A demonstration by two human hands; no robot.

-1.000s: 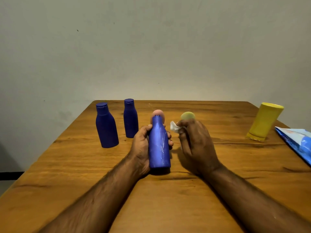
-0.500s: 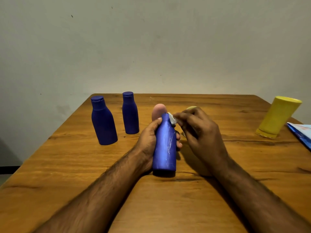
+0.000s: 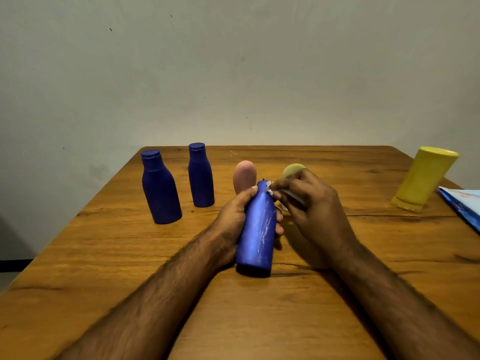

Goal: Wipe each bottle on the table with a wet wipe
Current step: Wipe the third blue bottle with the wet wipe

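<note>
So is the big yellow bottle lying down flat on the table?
No, the yellow bottle stands on its end on the wooden table, far right.

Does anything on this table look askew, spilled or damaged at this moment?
Little stands out. The bottle gripped by the left hand shows pale streaks down its side, perhaps wetness or scuffing. The right hand presses a wipe at its neck. The yellow bottle seems tilted, possibly lens distortion.
</note>
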